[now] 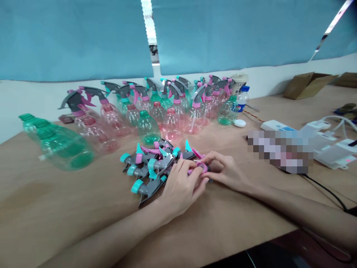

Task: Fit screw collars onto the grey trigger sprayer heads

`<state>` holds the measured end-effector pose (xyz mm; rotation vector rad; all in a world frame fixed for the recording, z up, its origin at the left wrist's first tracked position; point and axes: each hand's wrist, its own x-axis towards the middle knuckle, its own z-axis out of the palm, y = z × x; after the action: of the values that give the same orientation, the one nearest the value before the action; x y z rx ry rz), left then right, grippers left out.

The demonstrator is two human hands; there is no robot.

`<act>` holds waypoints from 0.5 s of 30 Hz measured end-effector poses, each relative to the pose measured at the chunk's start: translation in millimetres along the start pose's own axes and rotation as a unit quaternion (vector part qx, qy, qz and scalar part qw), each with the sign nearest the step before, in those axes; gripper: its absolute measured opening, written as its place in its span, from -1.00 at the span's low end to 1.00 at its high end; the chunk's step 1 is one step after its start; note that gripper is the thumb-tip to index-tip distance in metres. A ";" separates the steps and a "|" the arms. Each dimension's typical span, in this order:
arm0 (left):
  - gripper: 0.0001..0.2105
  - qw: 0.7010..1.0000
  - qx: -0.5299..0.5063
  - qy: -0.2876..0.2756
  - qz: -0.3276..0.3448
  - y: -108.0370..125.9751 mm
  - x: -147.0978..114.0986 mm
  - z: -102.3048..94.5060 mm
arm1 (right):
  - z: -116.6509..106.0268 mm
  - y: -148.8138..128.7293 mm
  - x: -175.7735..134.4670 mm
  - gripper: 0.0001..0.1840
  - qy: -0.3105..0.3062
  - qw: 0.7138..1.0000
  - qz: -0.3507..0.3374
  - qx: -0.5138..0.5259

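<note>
Both hands meet at the right end of a heap of loose trigger spray heads [161,163], grey with turquoise or pink collars and levers. My left hand [182,184] is closed, its thumb and fingers pinching a spray head with a pink collar [203,167]. From the other side, the bent fingers of my right hand [227,171] grip the same spray head. My fingers hide most of its body. Just behind the heap stand a clear green bottle [148,128] and a clear pink bottle [172,124], both without spray heads.
Several bottles with spray heads fitted, such as a pink one [194,117], stand along the wall. Open green bottles [64,143] are at left. At right are a water bottle [242,99], a white lid [240,123], white electrical boxes [331,143], a cable [325,190] and a cardboard box [304,86].
</note>
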<state>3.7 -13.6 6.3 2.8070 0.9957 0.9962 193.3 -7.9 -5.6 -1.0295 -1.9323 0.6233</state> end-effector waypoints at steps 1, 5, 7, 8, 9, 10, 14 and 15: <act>-0.85 1.000 -0.010 0.000 0.003 0.6 -0.9 -0.7 | 0.9 -0.3 -0.5 -0.74 0.001 1.000 -0.004 -0.002; -0.85 0.999 -0.043 0.004 -0.031 0.4 -5.3 -2.7 | 3.5 -1.2 -1.7 -0.75 0.003 0.999 -0.020 -0.025; -0.83 0.998 -0.051 0.004 -0.041 -0.7 -8.8 -5.1 | 3.1 -2.9 -0.3 -0.75 0.012 0.999 -0.031 -0.039; -0.81 0.998 -0.054 0.003 -0.038 -1.5 -11.3 -7.4 | 2.5 -4.4 1.1 -0.75 0.018 0.998 -0.038 -0.048; -0.78 0.998 -0.057 0.002 -0.034 -2.2 -14.2 -10.5 | 1.9 -6.5 3.2 -0.75 0.025 0.997 -0.048 -0.057; -0.75 0.998 -0.061 0.002 -0.030 -3.2 -17.7 -14.5 | 1.4 -9.1 5.9 -0.74 0.028 0.995 -0.061 -0.067; -0.74 0.998 -0.066 0.023 -0.005 -8.9 -37.3 -36.6 | 2.7 -23.3 22.6 -0.74 0.020 0.988 -0.107 -0.110; -0.78 0.997 -0.063 0.034 0.005 -11.0 -43.1 -42.6 | 4.1 -27.2 28.1 -0.74 0.019 0.987 -0.112 -0.116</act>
<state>-52.4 -37.7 13.7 2.6954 0.8904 1.1207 169.5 0.9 24.4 -0.9379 -2.0845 0.2553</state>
